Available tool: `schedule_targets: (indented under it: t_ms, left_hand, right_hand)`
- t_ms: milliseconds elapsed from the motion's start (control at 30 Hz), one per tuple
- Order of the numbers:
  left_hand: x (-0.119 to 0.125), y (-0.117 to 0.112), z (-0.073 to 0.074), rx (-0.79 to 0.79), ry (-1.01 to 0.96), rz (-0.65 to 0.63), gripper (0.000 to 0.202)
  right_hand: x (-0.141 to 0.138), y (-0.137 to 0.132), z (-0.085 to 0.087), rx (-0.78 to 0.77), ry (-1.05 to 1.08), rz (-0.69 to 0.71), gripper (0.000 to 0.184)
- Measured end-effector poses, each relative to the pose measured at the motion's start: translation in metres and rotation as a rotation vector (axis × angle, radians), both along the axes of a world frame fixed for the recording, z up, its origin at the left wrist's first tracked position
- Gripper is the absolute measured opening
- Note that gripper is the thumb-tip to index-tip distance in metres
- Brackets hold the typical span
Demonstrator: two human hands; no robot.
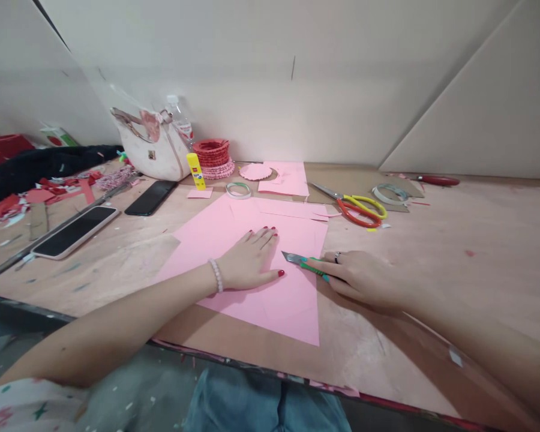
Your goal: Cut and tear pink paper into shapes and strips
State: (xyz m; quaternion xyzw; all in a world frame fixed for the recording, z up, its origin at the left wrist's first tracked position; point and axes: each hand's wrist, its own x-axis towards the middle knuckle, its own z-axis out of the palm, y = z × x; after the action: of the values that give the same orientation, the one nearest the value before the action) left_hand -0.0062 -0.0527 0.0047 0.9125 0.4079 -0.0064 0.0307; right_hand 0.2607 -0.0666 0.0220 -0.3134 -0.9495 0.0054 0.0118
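Observation:
My left hand [247, 259] lies flat on a stack of pink paper sheets [288, 312], fingers stretched toward the wall and thumb out to the right. In my right hand [357, 277] is a green utility knife [314, 267], its blade out and pointing left over the paper. The blade tip is just right of my left thumb and fingers; whether it touches the paper I cannot tell. A narrow folded pink strip [292, 209] lies across the far part of the sheets.
Behind the paper lie scissors [360, 210], tape rolls [238, 191], a yellow glue stick [196, 171] and red and pink rings [212, 157]. Two phones [150, 198], a white handbag [150, 144] and red scraps [40, 195] are leftward. A red-handled tool [438, 180] lies far right.

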Motion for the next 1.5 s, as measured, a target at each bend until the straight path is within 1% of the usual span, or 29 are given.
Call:
schedule_targets:
  t_ms: [200,433,567,700,733,800,867,900,1067,1267,1500]
  left_hand:
    - [-0.001,0.0,-0.002,0.013,-0.007,-0.008,0.084]
    - [0.0,0.001,-0.003,0.019,-0.002,-0.008,0.084]
    - [0.0,-0.001,-0.002,0.013,-0.004,-0.019,0.084]
    - [0.002,-0.013,0.001,0.007,-0.017,-0.05,0.085]
    - [0.002,-0.015,0.002,0.009,-0.022,-0.059,0.084]
    - [0.003,-0.018,0.004,0.015,-0.027,-0.079,0.074]
    - [0.003,-0.017,0.004,0.024,-0.027,-0.089,0.064]
    - [0.002,-0.016,0.004,0.033,-0.027,-0.083,0.063]
    - [0.0,-0.007,0.0,0.042,-0.021,-0.02,0.081]
    - [0.0,-0.007,-0.002,0.029,-0.001,-0.016,0.082]
    - [0.0,-0.008,-0.001,0.015,0.007,-0.009,0.082]
  right_hand:
    - [0.005,0.003,-0.005,0.036,-0.02,-0.001,0.054]
    - [-0.011,0.012,0.001,0.044,-0.118,-0.025,0.055]
    - [-0.01,0.007,0.003,0.039,-0.082,-0.038,0.056]
    - [-0.002,-0.005,0.003,0.015,-0.036,-0.009,0.056]
    - [0.001,-0.009,0.003,0.01,-0.041,-0.004,0.056]
    - [0.005,-0.015,0.003,0.006,-0.065,-0.005,0.054]
    - [0.007,-0.02,0.002,0.01,-0.093,-0.016,0.053]
    - [0.007,-0.021,0.003,0.011,-0.105,-0.017,0.053]
    - [0.001,-0.018,0.006,0.013,-0.108,-0.001,0.059]
    - [-0.004,-0.007,0.007,0.014,-0.088,0.026,0.06]
    - [0.008,-0.006,0.001,-0.018,-0.057,0.009,0.056]
